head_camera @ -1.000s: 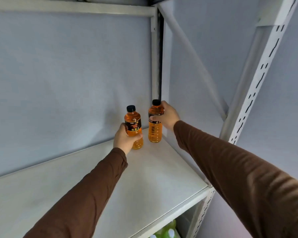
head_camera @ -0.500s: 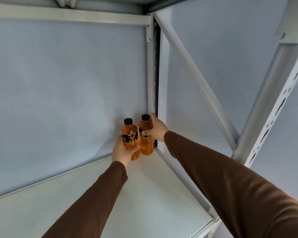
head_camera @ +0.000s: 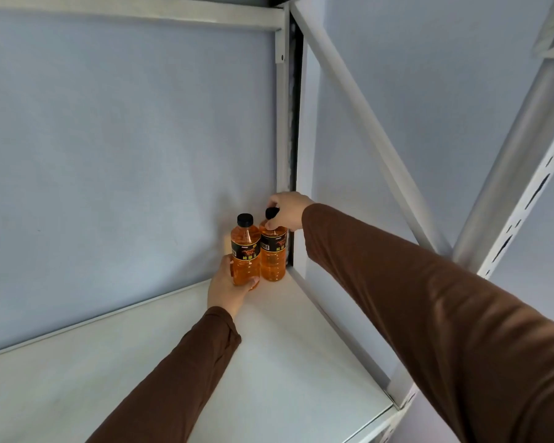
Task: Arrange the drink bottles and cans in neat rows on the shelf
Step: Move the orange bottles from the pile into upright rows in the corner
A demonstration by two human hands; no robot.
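In the head view, the left hand (head_camera: 226, 287) curled its grip round the lower body of the left bottle (head_camera: 245, 251), thumb on the near side, fingertips wrapping under its base. The right hand (head_camera: 287, 210) pinched its grip on the black cap of the right bottle (head_camera: 273, 252), fingers bent over the top. Both orange bottles stood upright and touching each other in the far right corner of the shelf (head_camera: 279, 372), the right one just beside the corner post (head_camera: 290, 123). Behind the grips lay the blue back panel (head_camera: 125, 155); to the right of the right grip ran a diagonal brace (head_camera: 362, 113). Toward the person and left of the left grip, the white shelf board lay open to its front edge.
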